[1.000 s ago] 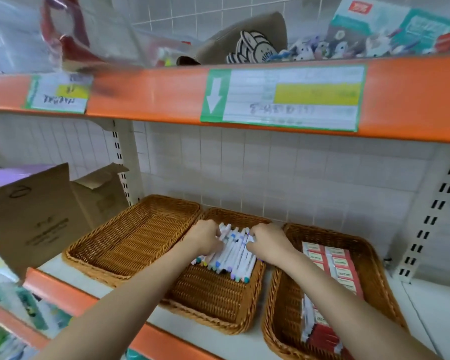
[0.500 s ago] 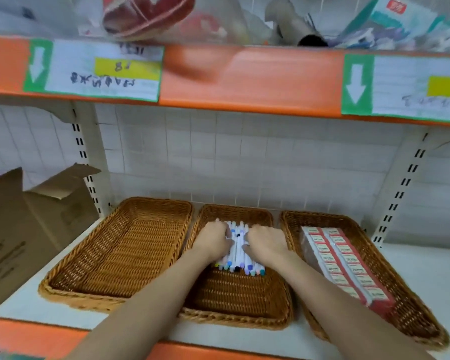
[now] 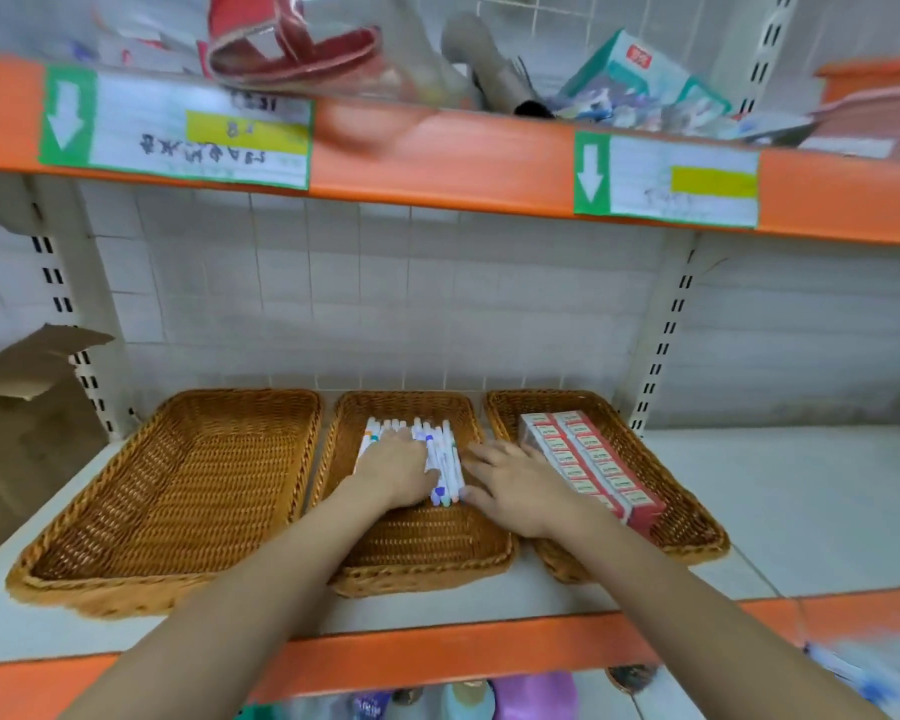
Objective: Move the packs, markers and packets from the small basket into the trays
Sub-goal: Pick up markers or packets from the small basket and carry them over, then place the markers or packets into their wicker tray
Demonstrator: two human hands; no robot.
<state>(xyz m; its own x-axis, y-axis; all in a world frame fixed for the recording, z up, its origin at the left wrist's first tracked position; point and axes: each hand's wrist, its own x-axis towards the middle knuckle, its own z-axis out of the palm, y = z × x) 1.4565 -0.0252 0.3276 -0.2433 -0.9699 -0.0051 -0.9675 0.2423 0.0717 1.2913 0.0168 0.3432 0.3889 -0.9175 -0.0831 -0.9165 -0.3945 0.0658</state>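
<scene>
Three brown woven wicker trays sit side by side on the white shelf (image 3: 780,491) with the orange front edge. Left wicker tray (image 3: 141,511) holds nothing visible. Middle wicker tray (image 3: 422,558) holds a row of white markers with coloured caps (image 3: 440,459), lying side by side lengthwise in the far half of the tray. Right wicker tray (image 3: 697,532) holds red-and-white packs (image 3: 588,465) in two rows, touching each other, running front to back.

Left hand (image 3: 393,472) lies palm down on top of the markers, covering the left part of the row; fingers look flat or slightly bent over them, actual grip cannot be told from this angle. Right hand (image 3: 515,485) is over the gap between middle and right trays, fingers spread and relaxed, holding nothing; fingertips just beside the right edge of the marker row, contact unclear.

Brown cardboard box (image 3: 32,387) with an open flap stands at the left of the shelf. Upper orange shelf (image 3: 437,153) carries two green-bordered white labels with down arrows (image 3: 178,127) and blurred goods, including a red sandal in clear wrap (image 3: 292,44) and a teal-and-white box (image 3: 640,75). White tiled wall (image 3: 385,293) behind.
</scene>
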